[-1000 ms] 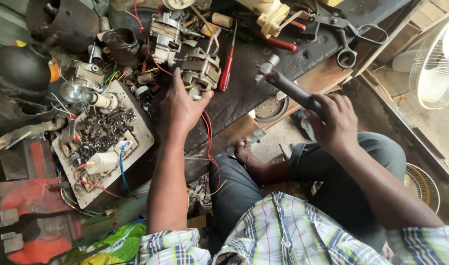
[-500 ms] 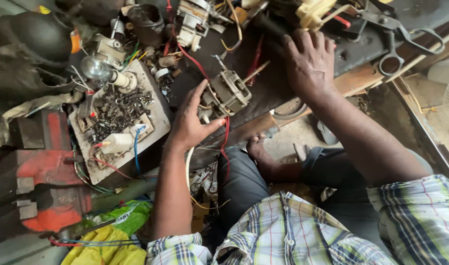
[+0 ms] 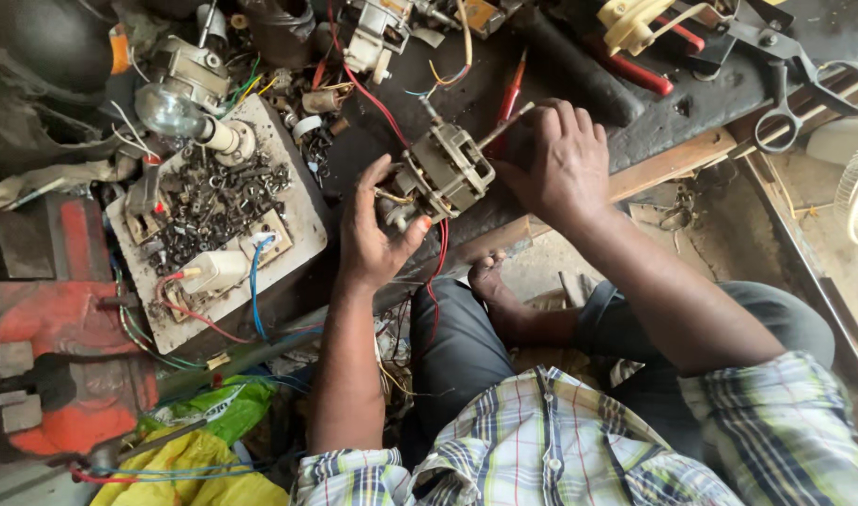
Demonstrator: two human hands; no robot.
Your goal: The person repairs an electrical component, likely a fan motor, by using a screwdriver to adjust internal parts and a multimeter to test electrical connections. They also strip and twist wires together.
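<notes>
Your left hand (image 3: 373,239) cupped the small boxy electric motor of grey-brown laminated metal (image 3: 443,171) from below, its grip spread, with the thumb at the motor's lower side and the fingers curled up along its left end. Your right hand (image 3: 560,159) lay over the motor's right end, its grip pressed together on a thin metal-tipped tool (image 3: 504,126) that pointed at the motor's top. The motor sat at the near edge of the dark, greasy tabletop (image 3: 654,131), above a worn wooden strip (image 3: 668,164). A red wire (image 3: 438,272) hung from it over that edge.

Toward the tabletop's left side, a flat white board (image 3: 298,211), scuffed and stained, carried a heap of dark screws and nuts (image 3: 208,201), a white plug block (image 3: 213,272) with blue and red leads, and a clear glass bulb (image 3: 171,111) at its far corner. A red iron vise (image 3: 63,319) stood off the left edge. Steel scissors (image 3: 785,103) lay at the right edge, and red-handled pliers (image 3: 649,70) lay at the far side. Open room was scarce: only a bare dark patch lay just right of your right hand.
</notes>
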